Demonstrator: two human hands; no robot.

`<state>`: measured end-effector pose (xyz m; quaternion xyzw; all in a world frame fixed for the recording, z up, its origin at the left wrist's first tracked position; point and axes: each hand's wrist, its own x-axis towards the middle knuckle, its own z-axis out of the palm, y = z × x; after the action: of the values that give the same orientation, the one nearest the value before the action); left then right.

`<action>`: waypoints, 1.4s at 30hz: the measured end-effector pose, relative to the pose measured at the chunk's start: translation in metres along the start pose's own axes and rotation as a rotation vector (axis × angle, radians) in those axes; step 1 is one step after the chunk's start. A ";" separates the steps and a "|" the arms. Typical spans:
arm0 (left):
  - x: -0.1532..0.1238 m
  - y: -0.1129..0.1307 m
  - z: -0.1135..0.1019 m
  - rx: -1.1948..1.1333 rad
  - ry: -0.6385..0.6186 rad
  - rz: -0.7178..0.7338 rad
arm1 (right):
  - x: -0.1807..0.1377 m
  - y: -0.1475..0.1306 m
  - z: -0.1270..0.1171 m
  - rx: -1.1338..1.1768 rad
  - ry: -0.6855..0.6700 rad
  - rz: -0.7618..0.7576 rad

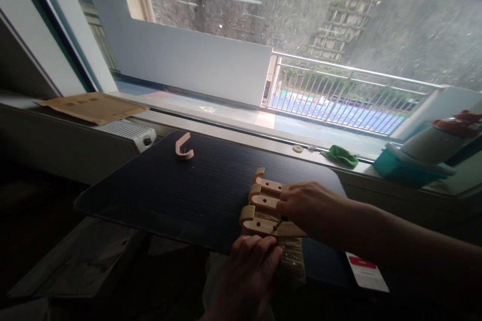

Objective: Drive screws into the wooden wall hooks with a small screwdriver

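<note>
Room over table (214,200) between wooden hooks (270,202) and obstructing lone hook (181,143)

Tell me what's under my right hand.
Under your right hand are three curved wooden hooks, side by side, drilled holes showing; the parts beneath the hand cannot be seen.

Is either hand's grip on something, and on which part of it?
The left hand's grip appears to steady the nearest wooden hook along its near edge. What the right hand's grip holds, if anything, is hidden.
</note>
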<state>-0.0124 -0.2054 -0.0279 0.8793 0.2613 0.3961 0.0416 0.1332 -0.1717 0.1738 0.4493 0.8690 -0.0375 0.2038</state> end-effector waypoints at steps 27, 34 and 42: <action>0.003 0.004 -0.004 0.019 0.008 0.005 | -0.001 0.001 0.005 0.045 0.024 0.131; 0.002 0.003 -0.005 0.028 -0.008 0.010 | -0.005 -0.003 -0.003 0.003 0.045 0.134; 0.003 0.003 -0.006 0.037 -0.007 0.012 | -0.007 -0.005 -0.010 0.055 -0.005 0.054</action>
<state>-0.0138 -0.2071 -0.0207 0.8828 0.2633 0.3884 0.0239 0.1292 -0.1773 0.1848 0.4778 0.8548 -0.0572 0.1944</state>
